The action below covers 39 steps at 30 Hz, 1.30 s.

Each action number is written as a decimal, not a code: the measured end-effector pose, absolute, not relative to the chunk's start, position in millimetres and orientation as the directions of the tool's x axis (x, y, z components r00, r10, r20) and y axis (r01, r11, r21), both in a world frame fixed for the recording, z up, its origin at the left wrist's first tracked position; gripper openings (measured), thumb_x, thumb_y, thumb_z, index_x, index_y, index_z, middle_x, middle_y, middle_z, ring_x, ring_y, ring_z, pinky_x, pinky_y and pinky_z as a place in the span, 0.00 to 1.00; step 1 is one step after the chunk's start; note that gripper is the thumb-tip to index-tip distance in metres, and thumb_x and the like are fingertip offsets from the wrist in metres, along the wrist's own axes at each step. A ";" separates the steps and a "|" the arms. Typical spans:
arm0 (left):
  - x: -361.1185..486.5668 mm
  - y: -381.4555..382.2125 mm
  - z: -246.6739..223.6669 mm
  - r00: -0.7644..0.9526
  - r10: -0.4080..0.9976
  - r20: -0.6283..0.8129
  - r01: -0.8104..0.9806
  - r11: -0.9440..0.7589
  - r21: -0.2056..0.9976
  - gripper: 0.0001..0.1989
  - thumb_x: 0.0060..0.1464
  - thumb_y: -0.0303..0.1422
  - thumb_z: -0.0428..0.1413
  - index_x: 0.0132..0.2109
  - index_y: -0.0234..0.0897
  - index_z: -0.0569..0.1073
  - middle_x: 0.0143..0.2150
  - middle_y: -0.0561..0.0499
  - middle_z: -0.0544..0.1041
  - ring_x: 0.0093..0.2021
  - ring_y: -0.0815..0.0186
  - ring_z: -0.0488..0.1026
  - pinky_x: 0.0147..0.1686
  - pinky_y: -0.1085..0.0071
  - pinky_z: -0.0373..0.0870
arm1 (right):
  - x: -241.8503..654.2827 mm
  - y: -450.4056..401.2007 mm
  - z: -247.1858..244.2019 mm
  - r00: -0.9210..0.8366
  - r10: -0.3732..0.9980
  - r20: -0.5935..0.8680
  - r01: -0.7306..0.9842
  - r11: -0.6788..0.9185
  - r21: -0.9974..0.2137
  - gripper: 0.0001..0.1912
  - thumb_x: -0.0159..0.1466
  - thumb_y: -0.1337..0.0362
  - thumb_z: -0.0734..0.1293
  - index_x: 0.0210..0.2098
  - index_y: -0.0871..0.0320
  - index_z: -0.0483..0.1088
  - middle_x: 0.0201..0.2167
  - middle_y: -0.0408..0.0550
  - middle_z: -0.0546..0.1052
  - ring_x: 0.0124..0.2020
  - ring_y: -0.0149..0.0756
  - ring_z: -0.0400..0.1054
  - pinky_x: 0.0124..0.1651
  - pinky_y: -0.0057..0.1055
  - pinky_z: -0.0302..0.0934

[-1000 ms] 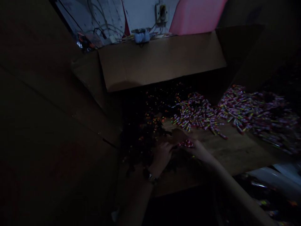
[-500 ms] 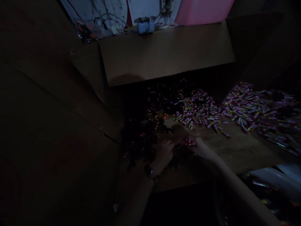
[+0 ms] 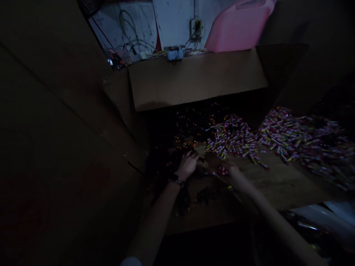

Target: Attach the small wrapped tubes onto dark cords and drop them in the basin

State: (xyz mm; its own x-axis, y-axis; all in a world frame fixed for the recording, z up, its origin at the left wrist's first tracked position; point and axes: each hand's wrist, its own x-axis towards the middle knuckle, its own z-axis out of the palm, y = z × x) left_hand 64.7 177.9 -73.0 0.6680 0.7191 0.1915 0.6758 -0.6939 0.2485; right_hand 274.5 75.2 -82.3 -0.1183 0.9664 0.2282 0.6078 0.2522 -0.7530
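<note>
My left hand (image 3: 189,164), with a dark watch at the wrist, has its fingers curled down over the dark pieces on the brown work surface (image 3: 273,181). A dark strip-like bit shows by its fingertips; whether it is held is hard to see. To its right, my right hand (image 3: 235,178) is closed around a small red-and-white printed piece (image 3: 222,170). Its fingers are blurred and partly lost in shadow. Behind the hands lies a heap of small slim tubes (image 3: 233,136), pinkish red with yellow-green bits. Dark pieces with orange tips (image 3: 185,142) are scattered to the left.
An open cardboard box (image 3: 199,81) stands behind the heap, with a large brown panel (image 3: 69,147) on the left. Farther back are a pink plastic container (image 3: 235,29), a blue cup-like object (image 3: 174,53) and a wall socket (image 3: 196,28). Pale plastic (image 3: 321,218) lies at lower right.
The view has tilted up, showing more wall. My left hand has moved away from my right, up and left towards the dark pieces. My right hand still has the red-and-white piece.
</note>
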 end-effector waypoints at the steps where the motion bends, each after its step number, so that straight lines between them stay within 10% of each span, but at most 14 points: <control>1: 68.1 183.5 -73.3 0.695 0.697 0.175 0.661 -0.716 0.225 0.18 0.57 0.26 0.49 0.53 0.42 0.69 0.54 0.49 0.72 0.56 0.58 0.63 0.55 0.58 0.60 | 273.9 76.1 -81.3 -0.110 0.967 0.231 0.602 0.249 -0.758 0.15 0.56 0.64 0.66 0.43 0.58 0.70 0.41 0.53 0.77 0.42 0.43 0.70 0.44 0.34 0.63; 39: 87.9 168.6 -103.7 0.744 0.573 0.343 0.517 -0.820 0.246 0.17 0.65 0.32 0.40 0.34 0.35 0.70 0.33 0.47 0.74 0.38 0.65 0.70 0.46 0.64 0.64 | 280.4 107.8 -106.0 -0.136 0.942 0.306 0.699 0.310 -0.644 0.07 0.56 0.70 0.62 0.34 0.58 0.70 0.33 0.52 0.75 0.36 0.42 0.68 0.40 0.35 0.61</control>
State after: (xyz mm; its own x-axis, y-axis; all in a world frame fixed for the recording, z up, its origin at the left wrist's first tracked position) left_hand 87.9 168.6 -103.7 0.7443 0.5728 0.3433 0.5173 -0.8197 0.2461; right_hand 280.4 107.8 -106.0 -0.1363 0.9423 0.3059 0.6993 0.3102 -0.6440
